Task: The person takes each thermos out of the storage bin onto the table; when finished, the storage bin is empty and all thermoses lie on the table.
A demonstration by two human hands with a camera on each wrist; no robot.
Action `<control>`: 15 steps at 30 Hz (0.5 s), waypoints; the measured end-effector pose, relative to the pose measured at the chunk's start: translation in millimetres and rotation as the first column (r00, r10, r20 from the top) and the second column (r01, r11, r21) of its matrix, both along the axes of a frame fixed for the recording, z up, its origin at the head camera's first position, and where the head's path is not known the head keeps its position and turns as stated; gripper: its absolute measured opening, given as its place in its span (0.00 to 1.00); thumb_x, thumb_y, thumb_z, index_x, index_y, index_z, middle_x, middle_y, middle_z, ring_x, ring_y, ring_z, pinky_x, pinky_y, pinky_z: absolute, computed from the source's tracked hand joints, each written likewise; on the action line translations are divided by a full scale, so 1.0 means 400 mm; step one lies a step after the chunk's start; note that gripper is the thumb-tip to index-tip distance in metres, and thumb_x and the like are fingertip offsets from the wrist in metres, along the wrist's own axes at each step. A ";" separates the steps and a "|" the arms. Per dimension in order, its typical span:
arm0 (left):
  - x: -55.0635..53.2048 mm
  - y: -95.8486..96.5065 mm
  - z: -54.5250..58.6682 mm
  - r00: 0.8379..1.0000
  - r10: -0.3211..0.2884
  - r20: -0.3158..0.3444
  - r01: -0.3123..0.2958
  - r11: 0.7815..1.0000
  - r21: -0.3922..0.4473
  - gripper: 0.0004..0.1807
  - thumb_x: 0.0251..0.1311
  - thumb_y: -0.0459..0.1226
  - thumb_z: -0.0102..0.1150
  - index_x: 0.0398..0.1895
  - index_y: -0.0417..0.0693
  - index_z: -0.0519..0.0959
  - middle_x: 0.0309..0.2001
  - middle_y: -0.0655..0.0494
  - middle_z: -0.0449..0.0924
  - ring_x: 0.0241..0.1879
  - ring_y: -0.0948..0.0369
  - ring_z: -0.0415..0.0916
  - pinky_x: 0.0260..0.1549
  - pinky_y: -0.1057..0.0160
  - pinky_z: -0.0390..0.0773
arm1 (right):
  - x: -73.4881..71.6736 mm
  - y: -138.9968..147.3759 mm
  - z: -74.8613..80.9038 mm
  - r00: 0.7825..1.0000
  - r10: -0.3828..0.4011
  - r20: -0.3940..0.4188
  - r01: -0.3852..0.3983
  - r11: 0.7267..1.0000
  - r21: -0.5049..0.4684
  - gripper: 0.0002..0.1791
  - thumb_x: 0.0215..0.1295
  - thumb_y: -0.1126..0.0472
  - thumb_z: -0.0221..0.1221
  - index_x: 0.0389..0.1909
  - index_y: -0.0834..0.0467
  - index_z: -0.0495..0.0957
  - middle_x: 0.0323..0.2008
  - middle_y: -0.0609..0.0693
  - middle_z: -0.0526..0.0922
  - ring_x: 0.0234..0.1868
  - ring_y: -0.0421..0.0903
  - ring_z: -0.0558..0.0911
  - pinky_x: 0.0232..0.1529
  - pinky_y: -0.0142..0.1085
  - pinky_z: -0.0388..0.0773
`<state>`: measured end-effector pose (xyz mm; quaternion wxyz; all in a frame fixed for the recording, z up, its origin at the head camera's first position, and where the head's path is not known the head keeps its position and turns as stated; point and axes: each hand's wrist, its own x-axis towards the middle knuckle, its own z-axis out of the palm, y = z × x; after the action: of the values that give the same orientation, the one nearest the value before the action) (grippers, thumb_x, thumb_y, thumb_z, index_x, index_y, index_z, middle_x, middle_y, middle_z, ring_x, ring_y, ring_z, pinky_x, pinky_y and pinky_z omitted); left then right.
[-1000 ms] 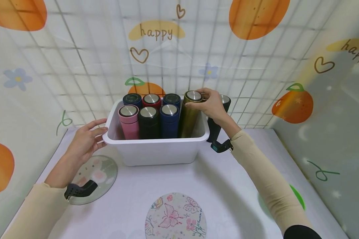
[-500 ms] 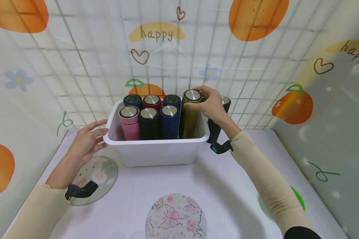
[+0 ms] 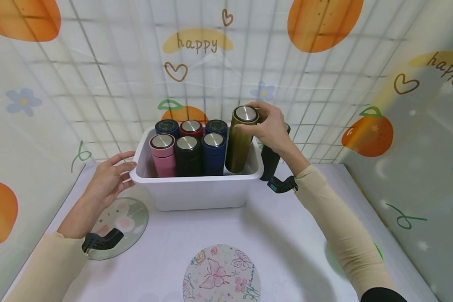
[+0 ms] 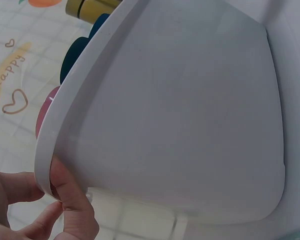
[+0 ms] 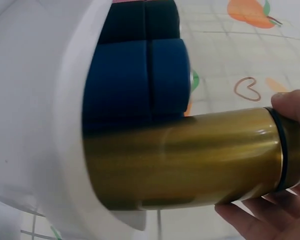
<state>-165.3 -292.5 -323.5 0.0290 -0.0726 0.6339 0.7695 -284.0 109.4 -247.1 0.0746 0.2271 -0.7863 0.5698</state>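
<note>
Crowding the tub [image 3: 196, 193], a pink flask [image 3: 164, 157], a black flask [image 3: 188, 157] and a blue flask [image 3: 213, 156] are forming the front row, with a navy flask [image 3: 167, 126], a red flask [image 3: 191, 128] and a dark flask [image 3: 217, 126] standing behind them. Just right of the tub, a tall flask [image 3: 269, 164] is standing outside, partly hidden by the right hand [image 3: 268, 128]. A cartoon mat [image 3: 130, 222] is lying near the tub's left end; a butterfly mat [image 3: 222, 274] is lying in front of it. Well right of the tub, something green [image 3: 378, 251] is peeking past the sleeve [image 3: 343, 226]; too little is showing to say what. The gold flask [image 3: 238, 149] is leaning slightly in the tub's right end, beside the blue flask. The right hand is clasping it near its top, thumb and fingers on opposite sides. The left hand [image 3: 107, 180] is pinching the tub's rim at its left end.
</note>
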 end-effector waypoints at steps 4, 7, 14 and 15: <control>0.000 0.000 -0.002 1.000 0.002 0.003 -0.002 1.000 -0.007 0.30 0.71 0.36 0.59 0.72 0.45 0.61 0.59 0.51 0.67 0.44 0.60 0.81 0.39 0.63 0.83 | 0.011 0.005 0.015 0.999 -0.002 -0.033 0.002 1.000 -0.001 0.31 0.51 0.63 0.76 0.57 0.58 0.78 0.48 0.53 0.84 0.41 0.47 0.82 0.40 0.34 0.77; 0.001 0.000 -0.002 1.000 0.005 0.005 -0.005 1.000 -0.001 0.30 0.71 0.35 0.59 0.72 0.45 0.61 0.58 0.51 0.68 0.44 0.60 0.81 0.38 0.63 0.83 | 0.019 0.009 0.027 0.998 -0.001 -0.068 0.000 1.000 -0.011 0.30 0.50 0.61 0.77 0.56 0.57 0.79 0.47 0.51 0.84 0.40 0.47 0.82 0.40 0.35 0.77; 0.000 0.002 0.002 1.000 0.004 -0.001 -0.004 1.000 0.006 0.30 0.71 0.35 0.59 0.71 0.44 0.61 0.58 0.50 0.68 0.43 0.60 0.81 0.38 0.63 0.83 | 0.038 0.022 0.062 0.995 -0.020 -0.100 0.018 1.000 -0.020 0.30 0.50 0.60 0.77 0.56 0.57 0.80 0.46 0.51 0.84 0.41 0.48 0.82 0.41 0.36 0.78; 0.000 0.002 0.002 1.000 0.004 -0.001 -0.004 1.000 0.006 0.30 0.70 0.35 0.59 0.72 0.44 0.61 0.58 0.50 0.68 0.43 0.60 0.81 0.38 0.63 0.83 | 0.040 0.025 0.067 0.995 -0.021 -0.102 0.019 1.000 -0.020 0.30 0.50 0.60 0.77 0.56 0.57 0.80 0.47 0.50 0.84 0.42 0.48 0.82 0.42 0.36 0.78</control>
<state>-165.5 -291.7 -322.8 0.0272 -0.0732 0.6314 0.7715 -267.9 119.2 -220.2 0.1226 0.2472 -0.7782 0.5641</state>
